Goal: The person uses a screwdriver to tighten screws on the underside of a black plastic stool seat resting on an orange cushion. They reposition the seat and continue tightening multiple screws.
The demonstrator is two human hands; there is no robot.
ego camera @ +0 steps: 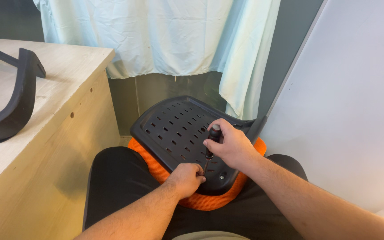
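Behind hangs curtain [165, 35] — screwdriver [210, 144] upright, tip down on seat [178, 129].

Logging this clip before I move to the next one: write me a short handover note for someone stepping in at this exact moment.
Right hand: closed around the black screwdriver, held nearly upright, tip down on the black slotted seat plate.
Left hand: fingers pinched at the tip, steadying it.
The plate lies on the upturned orange seat cushion, across the person's lap.
A curved black chair part lies on the wooden table, untouched.
Done: plate set on the cushion.
Left: a hole beside the tip looks empty; whether any screw is seated cannot be told.
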